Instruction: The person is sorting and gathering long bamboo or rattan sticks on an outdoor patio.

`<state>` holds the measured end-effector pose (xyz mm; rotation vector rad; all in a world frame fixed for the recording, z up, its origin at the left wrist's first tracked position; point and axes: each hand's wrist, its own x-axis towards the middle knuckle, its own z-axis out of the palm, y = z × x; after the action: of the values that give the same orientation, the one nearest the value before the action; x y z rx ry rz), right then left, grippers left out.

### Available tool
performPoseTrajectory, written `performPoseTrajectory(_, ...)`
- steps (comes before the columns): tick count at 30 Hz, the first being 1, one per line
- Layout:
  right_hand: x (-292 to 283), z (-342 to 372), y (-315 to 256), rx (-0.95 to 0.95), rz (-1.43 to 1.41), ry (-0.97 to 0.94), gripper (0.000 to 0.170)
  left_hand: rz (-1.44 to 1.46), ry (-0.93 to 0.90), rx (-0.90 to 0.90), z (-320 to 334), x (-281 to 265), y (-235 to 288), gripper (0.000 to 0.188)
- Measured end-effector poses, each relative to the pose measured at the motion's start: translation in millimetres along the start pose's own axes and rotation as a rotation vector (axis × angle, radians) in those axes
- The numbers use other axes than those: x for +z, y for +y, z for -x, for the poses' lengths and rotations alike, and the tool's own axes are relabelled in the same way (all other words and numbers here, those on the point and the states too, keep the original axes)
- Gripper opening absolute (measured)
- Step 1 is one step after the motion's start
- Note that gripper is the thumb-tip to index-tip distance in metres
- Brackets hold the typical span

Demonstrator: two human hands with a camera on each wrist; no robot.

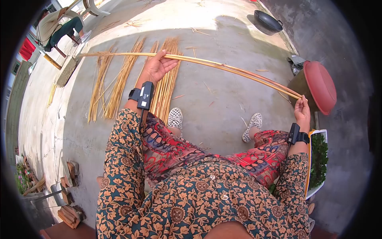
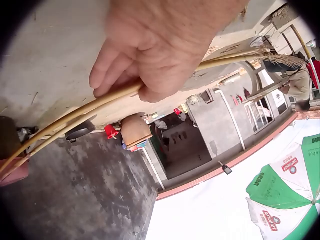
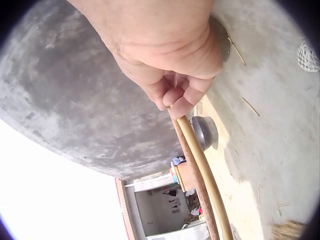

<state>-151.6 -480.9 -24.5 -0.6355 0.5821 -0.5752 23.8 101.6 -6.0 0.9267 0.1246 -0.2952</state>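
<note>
Two long, thin dry stalks (image 1: 199, 61) stretch in a slight bow across the head view, with a brushy tip at the far left. My left hand (image 1: 159, 67) holds them between thumb and fingers toward that brushy end, palm turned up. At the other end, the fingertips of my right hand (image 1: 302, 109) pinch the cut ends together. The right wrist view shows one yellow stalk (image 3: 200, 155) beside a browner stalk (image 3: 192, 170), both leaving the pinch. Beyond my left hand, several bundles of similar stalks (image 1: 124, 81) lie on the concrete, brushy heads pointing away.
A red basin (image 1: 320, 87) sits on a dark container at the right, with a black wok (image 1: 268, 22) farther back by the wall. Beside my right forearm is a white box of green plants (image 1: 318, 159). Another person (image 1: 59, 28) sits at the upper left. Bricks (image 1: 71, 215) lie lower left.
</note>
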Motion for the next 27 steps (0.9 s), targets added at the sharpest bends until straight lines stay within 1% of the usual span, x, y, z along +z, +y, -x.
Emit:
performPoseTrajectory(1, 2, 4, 0, -0.006, -0.011, -0.008, 0.010, -0.015, -0.006, -0.032, 1, 7, -1, 0.023)
performPoseTrajectory(2, 1, 4, 1, -0.010, -0.022, -0.018, 0.010, -0.019, -0.012, -0.020, 2, 11, 1, 0.026)
performPoseTrajectory(7, -2, 1, 2, 0.034, -0.124, -0.065, 0.011, 0.021, 0.003, -0.027, -4, 13, 5, 0.027)
performPoseTrajectory(10, -4, 2, 0, 0.041, -0.174, 0.018, 0.011, 0.025, -0.050, -0.024, -3, 13, 3, 0.027)
performPoseTrajectory(13, -8, -1, -1, 0.049, -0.229, 0.024, 0.011, 0.057, -0.065, -0.058, 2, 20, 4, 0.026)
performPoseTrajectory(14, -9, -3, -1, 0.049, -0.232, 0.010, 0.011, 0.061, -0.085, -0.059, 1, 19, 4, 0.024)
performPoseTrajectory(17, -6, -2, -4, 0.027, -0.246, -0.039, 0.011, 0.078, -0.018, -0.023, -3, 18, 0, 0.022)
performPoseTrajectory(19, 6, 8, -2, -0.008, -0.265, -0.084, 0.011, 0.097, -0.035, -0.070, -7, 18, -4, 0.021)
performPoseTrajectory(22, 4, -1, -3, -0.054, -0.233, -0.204, 0.016, 0.067, 0.007, -0.058, -4, 19, -2, 0.019)
performPoseTrajectory(24, 7, -2, -3, -0.046, -0.208, -0.209, 0.019, 0.113, 0.006, -0.066, -3, 19, 4, 0.016)
performPoseTrajectory(25, 5, -6, -3, -0.043, -0.204, -0.228, 0.019, 0.132, 0.016, -0.042, -4, 16, 9, 0.016)
performPoseTrajectory(27, 2, -9, -4, -0.054, -0.192, -0.185, 0.019, 0.174, 0.017, -0.014, -9, 7, 13, 0.015)
